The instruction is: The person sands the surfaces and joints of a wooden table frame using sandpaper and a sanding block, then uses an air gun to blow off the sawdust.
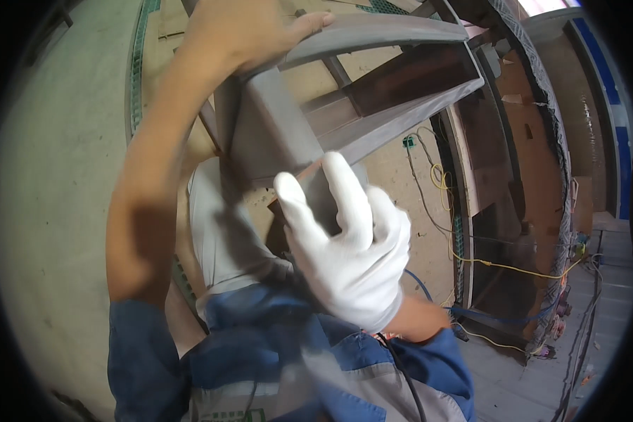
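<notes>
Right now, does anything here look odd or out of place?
Mainly a mismatch: the right hand wears a white glove, while the left hand, on the grey frame, is bare. A yellow cord also trails loosely at the right, which looks untidy. No spill stands out.

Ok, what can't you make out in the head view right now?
In the head view:
- Left hand: partly cut off by the upper edge; its full grip is unclear.
- White-gloved right hand: its own back hides the palm and anything held there.
- Grey frame: partly hidden behind the left hand.
</notes>
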Demonstrator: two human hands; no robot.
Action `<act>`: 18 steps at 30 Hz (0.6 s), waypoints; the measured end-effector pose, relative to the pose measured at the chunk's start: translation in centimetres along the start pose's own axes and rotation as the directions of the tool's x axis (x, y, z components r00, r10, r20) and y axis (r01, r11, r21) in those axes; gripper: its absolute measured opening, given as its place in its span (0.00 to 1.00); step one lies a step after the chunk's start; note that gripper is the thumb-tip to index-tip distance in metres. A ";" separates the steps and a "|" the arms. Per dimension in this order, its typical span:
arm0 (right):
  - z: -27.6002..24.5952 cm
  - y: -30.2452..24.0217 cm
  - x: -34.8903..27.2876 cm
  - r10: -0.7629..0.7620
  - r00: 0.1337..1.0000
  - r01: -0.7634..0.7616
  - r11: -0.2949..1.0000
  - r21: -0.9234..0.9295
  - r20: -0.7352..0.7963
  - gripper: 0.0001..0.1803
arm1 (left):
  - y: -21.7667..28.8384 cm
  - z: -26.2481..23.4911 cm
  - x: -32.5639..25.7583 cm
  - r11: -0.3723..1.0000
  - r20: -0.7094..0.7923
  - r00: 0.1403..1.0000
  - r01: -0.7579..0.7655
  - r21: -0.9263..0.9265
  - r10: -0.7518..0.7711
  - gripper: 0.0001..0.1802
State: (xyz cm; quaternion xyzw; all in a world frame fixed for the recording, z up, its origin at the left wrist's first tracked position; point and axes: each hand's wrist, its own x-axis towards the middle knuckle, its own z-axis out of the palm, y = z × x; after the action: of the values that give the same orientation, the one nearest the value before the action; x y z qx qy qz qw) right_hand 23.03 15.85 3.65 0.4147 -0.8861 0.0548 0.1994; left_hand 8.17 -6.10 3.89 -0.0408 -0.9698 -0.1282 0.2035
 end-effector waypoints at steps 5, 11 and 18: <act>-2.9 4.9 2.1 0.253 0.967 -0.253 0.967 0.010 0.043 0.28 | -0.2 -0.7 -0.1 0.991 0.083 0.993 0.071 0.110 -0.080 0.40; -0.1 3.2 0.6 0.081 0.996 -0.061 0.923 0.380 -0.036 0.31 | -1.2 0.2 0.6 1.000 0.031 0.999 -0.022 0.009 0.021 0.40; 4.4 13.3 -2.5 0.484 0.829 -0.345 0.837 0.423 -0.281 0.36 | 0.9 -1.2 0.1 0.989 0.156 0.978 0.129 0.075 -0.140 0.38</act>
State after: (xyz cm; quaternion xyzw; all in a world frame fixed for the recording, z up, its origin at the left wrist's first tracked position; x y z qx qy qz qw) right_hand 13.03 25.08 -0.47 0.2192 -0.8755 0.3349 0.2706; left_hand 8.64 -5.59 5.23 0.0213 -0.9872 -0.1068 0.1166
